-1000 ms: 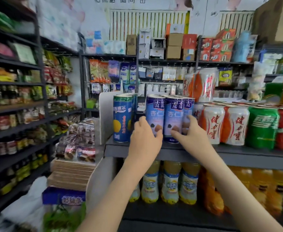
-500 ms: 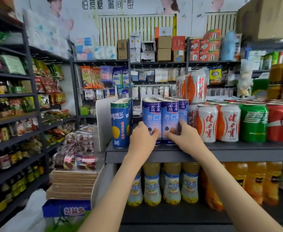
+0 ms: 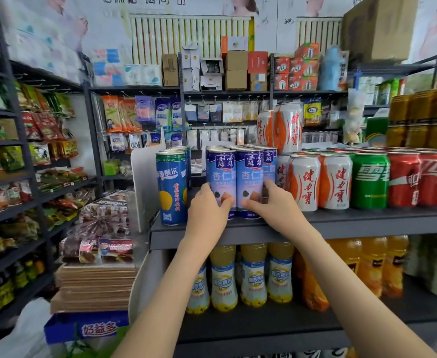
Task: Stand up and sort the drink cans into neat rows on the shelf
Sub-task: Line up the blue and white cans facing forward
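Note:
Tall blue almond-drink cans stand upright in rows at the front of a grey shelf (image 3: 367, 223). My left hand (image 3: 207, 210) wraps the lower part of the left front blue can (image 3: 221, 174). The lower part of the neighbouring blue can (image 3: 249, 177) is held by my right hand (image 3: 269, 205), whose fingers reach round its right side. Left of them stands a row of blue and yellow juice cans (image 3: 172, 187). To the right are white and orange cans (image 3: 305, 182), a green can (image 3: 371, 179) and red cola cans (image 3: 403, 177).
A white divider panel (image 3: 143, 187) closes the shelf's left end. One white and orange can (image 3: 288, 127) is stacked on top of the others. Gold cans (image 3: 419, 117) are stacked at the far right. Bottled drinks (image 3: 253, 277) fill the shelf below. Snack racks line the left aisle.
Both hands have slid a little further round the two front blue cans. The view has drawn closer to the shelf and tilted slightly.

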Available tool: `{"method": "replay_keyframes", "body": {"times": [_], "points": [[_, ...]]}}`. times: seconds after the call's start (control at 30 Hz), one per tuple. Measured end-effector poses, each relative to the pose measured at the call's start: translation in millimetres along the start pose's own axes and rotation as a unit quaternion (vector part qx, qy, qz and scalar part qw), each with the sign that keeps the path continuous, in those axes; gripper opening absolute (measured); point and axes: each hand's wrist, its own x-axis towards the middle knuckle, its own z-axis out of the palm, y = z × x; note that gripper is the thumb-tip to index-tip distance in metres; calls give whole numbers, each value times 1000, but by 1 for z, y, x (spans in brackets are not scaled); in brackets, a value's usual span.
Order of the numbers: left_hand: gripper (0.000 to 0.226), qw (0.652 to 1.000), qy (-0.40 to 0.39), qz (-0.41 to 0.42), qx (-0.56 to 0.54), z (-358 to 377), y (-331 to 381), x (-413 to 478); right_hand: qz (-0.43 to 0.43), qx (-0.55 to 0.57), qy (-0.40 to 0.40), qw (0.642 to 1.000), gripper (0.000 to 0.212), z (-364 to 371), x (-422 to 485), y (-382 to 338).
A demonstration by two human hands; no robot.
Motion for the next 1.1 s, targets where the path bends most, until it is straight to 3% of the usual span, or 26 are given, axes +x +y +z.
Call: {"method": "replay_keyframes", "body": {"times": [0.37, 1.1], "points": [[63, 999, 17, 7, 38, 12, 2, -8, -1, 2, -6, 1000, 43, -2, -2, 4], [63, 997, 1, 7, 71, 9, 5, -4, 5, -23, -23, 999, 36, -4, 9, 7]]}}
